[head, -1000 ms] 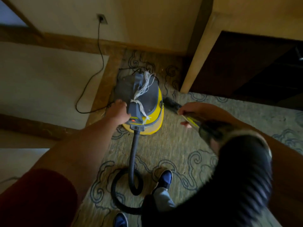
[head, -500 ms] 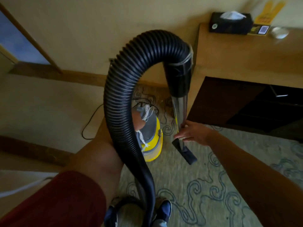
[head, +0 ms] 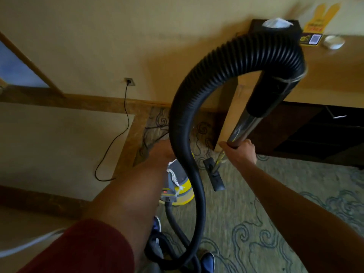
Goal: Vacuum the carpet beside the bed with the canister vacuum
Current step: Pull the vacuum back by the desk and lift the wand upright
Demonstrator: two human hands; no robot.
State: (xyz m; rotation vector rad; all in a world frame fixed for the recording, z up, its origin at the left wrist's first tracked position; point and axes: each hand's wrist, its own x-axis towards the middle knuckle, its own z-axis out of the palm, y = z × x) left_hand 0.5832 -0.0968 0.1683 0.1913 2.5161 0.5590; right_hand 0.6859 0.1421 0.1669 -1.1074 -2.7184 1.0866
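**Currently: Wand Raised, Nozzle Off the Carpet Beside the Canister**

Landmark for all positions: the canister vacuum, yellow and grey, standing on the patterned carpet.

Left of the canister, a power cord runs across bare floor up to a wall socket. The left hand reaches to the canister top; the hose hides its fingers, so its grip cannot be determined.

Directly in front of the canister, the ribbed hose arcs upward and over to the wand.

Right of the canister, the right hand is closed around the wand. The wand's long axis runs steeply downward from this grip; the floor nozzle hangs below it, just right of the canister, apparently clear of the carpet.

Farther right stands the desk, its leg close behind the nozzle. Open carpet lies toward the viewer and rightward. Judgement: the right hand controls the next stroke.
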